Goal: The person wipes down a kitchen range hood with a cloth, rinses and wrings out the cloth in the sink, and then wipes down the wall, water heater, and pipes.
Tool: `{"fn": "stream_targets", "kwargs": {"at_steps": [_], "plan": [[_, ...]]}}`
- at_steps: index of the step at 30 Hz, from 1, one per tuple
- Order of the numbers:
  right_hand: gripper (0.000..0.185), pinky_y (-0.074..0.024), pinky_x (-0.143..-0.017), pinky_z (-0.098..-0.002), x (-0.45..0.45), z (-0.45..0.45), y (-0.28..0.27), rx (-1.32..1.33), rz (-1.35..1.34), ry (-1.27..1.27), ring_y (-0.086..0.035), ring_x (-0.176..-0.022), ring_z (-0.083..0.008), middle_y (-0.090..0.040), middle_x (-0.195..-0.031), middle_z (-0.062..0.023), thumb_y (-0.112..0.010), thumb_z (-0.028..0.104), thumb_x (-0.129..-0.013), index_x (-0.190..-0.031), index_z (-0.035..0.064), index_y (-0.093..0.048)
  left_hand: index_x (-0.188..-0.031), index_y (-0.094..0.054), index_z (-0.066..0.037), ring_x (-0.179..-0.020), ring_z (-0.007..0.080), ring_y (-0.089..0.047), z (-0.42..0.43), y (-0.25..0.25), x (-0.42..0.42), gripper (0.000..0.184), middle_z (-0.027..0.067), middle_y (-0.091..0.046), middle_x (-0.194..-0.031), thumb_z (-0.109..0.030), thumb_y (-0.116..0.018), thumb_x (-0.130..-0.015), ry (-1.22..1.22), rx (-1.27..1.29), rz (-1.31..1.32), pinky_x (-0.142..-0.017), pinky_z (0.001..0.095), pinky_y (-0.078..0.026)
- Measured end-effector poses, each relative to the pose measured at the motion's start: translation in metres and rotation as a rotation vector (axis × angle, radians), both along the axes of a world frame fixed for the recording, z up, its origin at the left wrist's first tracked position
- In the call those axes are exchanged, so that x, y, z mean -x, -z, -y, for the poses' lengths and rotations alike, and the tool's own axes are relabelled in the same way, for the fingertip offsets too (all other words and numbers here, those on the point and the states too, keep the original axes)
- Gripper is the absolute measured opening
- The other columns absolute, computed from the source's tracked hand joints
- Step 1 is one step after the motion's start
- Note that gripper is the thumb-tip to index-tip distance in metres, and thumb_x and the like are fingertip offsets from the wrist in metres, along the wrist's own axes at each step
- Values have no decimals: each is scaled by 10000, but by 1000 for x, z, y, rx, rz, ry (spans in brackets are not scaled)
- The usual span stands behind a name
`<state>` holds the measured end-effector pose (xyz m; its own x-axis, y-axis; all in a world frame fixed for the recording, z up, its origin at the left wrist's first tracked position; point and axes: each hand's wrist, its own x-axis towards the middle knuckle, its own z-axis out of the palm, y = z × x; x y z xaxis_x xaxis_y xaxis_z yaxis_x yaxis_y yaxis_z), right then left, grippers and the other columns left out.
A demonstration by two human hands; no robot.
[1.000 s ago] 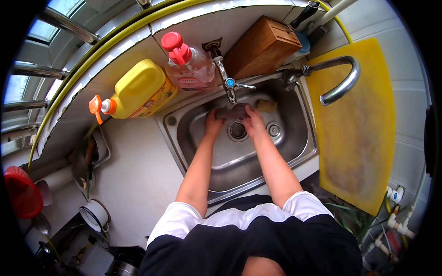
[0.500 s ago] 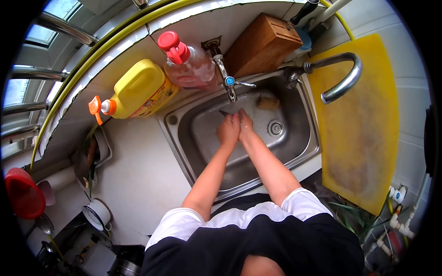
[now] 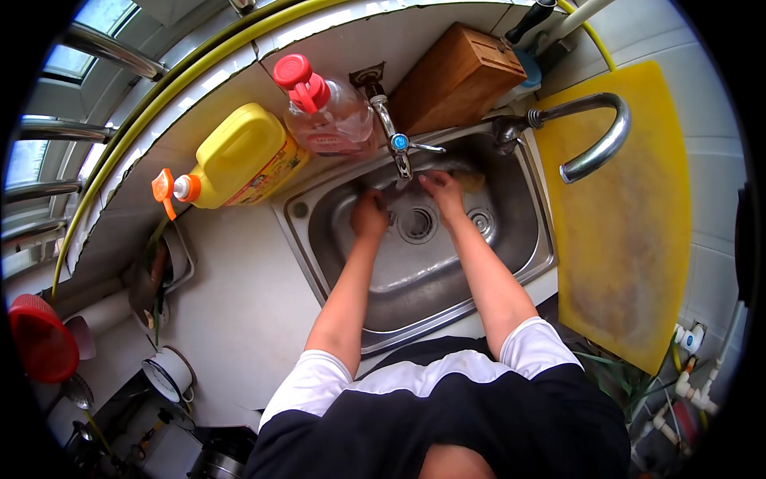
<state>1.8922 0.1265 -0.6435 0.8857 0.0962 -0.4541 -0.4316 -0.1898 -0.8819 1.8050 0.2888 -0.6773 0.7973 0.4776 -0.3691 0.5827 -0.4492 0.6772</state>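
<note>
Hands apart in the upper half of the sink (image 3: 431,299), fingers curled: left hand (image 3: 369,214) left of the drain (image 3: 416,225), right hand (image 3: 443,194) up and right of it. A smeared grey cloth (image 3: 399,193) seems to sit between them, just under the tap (image 3: 400,148); too blurred to tell how firmly either hand grips it.

Around: tap spout drops in from top centre, right into the gap between the hands. Tan sponge (image 3: 471,180) lies past the right hand, partly covered by it. Round metal strainer (image 3: 480,222) just right of the right wrist. Clear bottle with red pump (image 3: 329,120) and yellow jug (image 3: 247,156) upper left, behind the sink. Wooden knife block (image 3: 455,80) top centre-right, curved spout (image 3: 602,136) upper right, in front of the yellow board (image 3: 622,223). Worktop (image 3: 239,295) left, white mug (image 3: 169,374) lower left.

Vs half a second ago: hands were together over the drain with the cloth bunched; now spread, drain visible. Bottle, jug, block, board unchanged.
</note>
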Motion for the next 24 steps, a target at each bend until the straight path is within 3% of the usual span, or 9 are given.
{"fn": "stream_targets", "kwargs": {"at_steps": [5, 7, 11, 14, 16, 19, 21, 23, 24], "plan": [[267, -548, -659, -314, 16, -20, -27, -584, -369, 82, -658, -787, -132, -688, -954, -40, -713, 146, -876, -1127, 89, -641, -1152, -620, -143, -956, 367, -651, 23, 15, 3, 374, 135, -687, -1027, -188, -715, -794, 49, 161, 378, -817, 454, -520], [274, -560, -701, -355, 14, -17, -31, -774, -484, 46, -660, -831, -156, -674, -980, -23, -681, 153, -899, -1161, 105, -620, -1273, -551, -130, -864, 335, -677, 25, 30, 5, 467, 138, -694, -951, -123, -669, -821, 184, -62, 543, -742, 431, -540], [305, -536, -763, -422, 8, 7, 10, -831, -483, 177, -646, -924, -185, -669, -1015, -29, -645, 258, -931, -1196, 114, -598, -1332, -506, -104, -767, 240, -673, 14, 32, 5, 555, 121, -680, -903, -85, -659, -800, 44, 458, 232, -657, 374, -543], [345, -426, -920, -598, 20, 12, 5, -203, -505, 185, -541, -1153, -264, -592, -1220, -82, -541, 427, -974, -1253, 226, -552, -1269, -555, -69, -683, 161, -633, 24, -21, 9, 477, 104, -659, -841, -69, -633, -798, -204, 703, 176, -601, 321, -525], [422, -434, -906, -552, 31, 6, 4, -378, -727, 225, -563, -1105, -269, -610, -1195, -78, -562, 499, -941, -1211, 175, -580, -1148, -631, -70, -644, 135, -609, 46, -43, 13, 346, 74, -652, -823, -97, -636, -804, -221, 837, 217, -597, 328, -512], [581, -472, -843, -484, 43, -7, 16, -569, -927, 331, -598, -979, -290, -639, -1112, -92, -587, 642, -870, -1143, 129, -613, -995, -689, -84, -614, 203, -643, 81, -57, 19, 217, 89, -682, -795, -167, -674, -795, -74, 455, 519, -600, 365, -510], [509, -504, -769, -431, 49, -14, 16, -783, -733, 329, -615, -893, -281, -648, -1038, -103, -616, 601, -874, -1085, 138, -618, -927, -697, -90, -634, 255, -657, 93, -76, 26, 193, 107, -691, -786, -229, -682, -794, -84, 331, 389, -610, 390, -508], [428, -517, -722, -364, 42, 3, 79, -970, -780, 70, -625, -846, -254, -651, -977, -112, -637, 514, -899, -1041, 111, -617, -858, -705, -97, -655, 308, -671, 93, -82, 25, 205, 125, -699, -778, -290, -690, -792, -91, 210, 265, -621, 415, -507], [391, -525, -715, -363, 45, -10, 66, -792, -698, 266, -632, -842, -247, -647, -987, -115, -628, 460, -918, -1047, 91, -609, -830, -701, -98, -689, 345, -666, 89, -79, 20, 241, 146, -693, -771, -335, -672, -803, -132, 184, 225, -629, 433, -505]]}}
